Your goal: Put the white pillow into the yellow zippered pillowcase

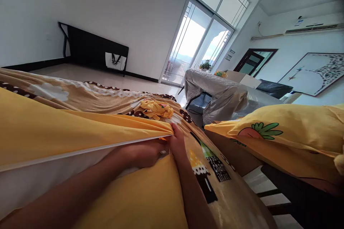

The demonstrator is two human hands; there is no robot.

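A yellow fabric cover [53, 125] lies across the bed in front of me, its open edge showing as a pale line. White filling [40, 179] shows in the gap beneath that edge. My left hand [146, 154] reaches into the opening, its fingers curled against the fabric at the far end of the gap. My right hand [176, 139] pinches the cover's edge at that same end, touching the left hand. The lower yellow layer [145, 196] lies under both forearms.
A brown patterned blanket [94, 96] spreads beneath, with a crumpled yellow cloth [157, 109] on it. A yellow carrot-print pillow [282, 136] lies at right above bed slats [266, 189]. Beyond are silver-covered furniture [223, 96], a black folded table [94, 48] and a glass door [193, 43].
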